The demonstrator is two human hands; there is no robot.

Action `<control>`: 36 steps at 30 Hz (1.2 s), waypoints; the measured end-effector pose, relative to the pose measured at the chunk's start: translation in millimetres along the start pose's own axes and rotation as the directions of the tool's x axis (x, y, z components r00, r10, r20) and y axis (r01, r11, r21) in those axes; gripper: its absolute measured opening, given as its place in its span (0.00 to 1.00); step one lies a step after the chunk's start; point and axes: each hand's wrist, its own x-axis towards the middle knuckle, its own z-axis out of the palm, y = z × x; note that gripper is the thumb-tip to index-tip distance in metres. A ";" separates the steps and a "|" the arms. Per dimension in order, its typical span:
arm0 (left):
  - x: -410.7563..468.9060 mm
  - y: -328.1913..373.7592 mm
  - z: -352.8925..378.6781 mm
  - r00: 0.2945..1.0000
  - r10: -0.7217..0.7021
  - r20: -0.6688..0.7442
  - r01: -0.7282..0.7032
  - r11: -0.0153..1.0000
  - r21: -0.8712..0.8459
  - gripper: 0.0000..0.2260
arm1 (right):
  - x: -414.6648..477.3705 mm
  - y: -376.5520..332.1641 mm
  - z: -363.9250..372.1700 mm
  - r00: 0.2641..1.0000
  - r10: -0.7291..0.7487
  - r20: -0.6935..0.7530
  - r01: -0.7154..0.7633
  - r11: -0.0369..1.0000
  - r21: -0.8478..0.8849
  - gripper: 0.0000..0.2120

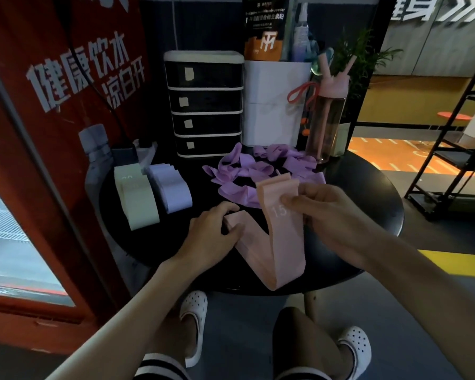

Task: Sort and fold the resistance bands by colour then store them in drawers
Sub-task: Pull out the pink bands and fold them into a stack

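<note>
The dim wide-angle view bows at its edges, with daylight from the window (pixel 0 229) left of the fingers (pixel 313 191) and bright orange floor (pixel 381 157) beyond them.

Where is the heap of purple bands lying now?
In the head view the purple bands lie heaped on the table, right of centre, before the drawer unit and pink bottle, behind the pink band.

Forearms (pixel 137 297) bare behind left hand (pixel 211 231), right hand (pixel 332 212). Below hands: white perforated clogs, rounded toes, left clog (pixel 194 316), right clog (pixel 354 349). Dark shorts (pixel 159 367), white stripes at hem, lower still, under left hand.
</note>
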 end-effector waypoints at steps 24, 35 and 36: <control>6.5 -11.4 0.5 0.999 0.050 -0.002 -0.049 0.962 -0.269 0.11 | 47.8 48.5 29.1 0.999 0.024 -0.041 -0.041 0.869 -0.494 0.02; 19.9 3.4 -9.1 0.988 0.006 0.153 0.026 0.979 -0.204 0.11 | 0.4 58.5 6.1 0.974 0.177 -0.138 -0.217 0.580 -0.785 0.16; 24.7 8.2 -13.5 0.978 -0.009 0.211 0.044 0.986 -0.163 0.10 | -0.8 57.6 7.5 0.972 0.184 -0.147 -0.229 0.580 -0.782 0.15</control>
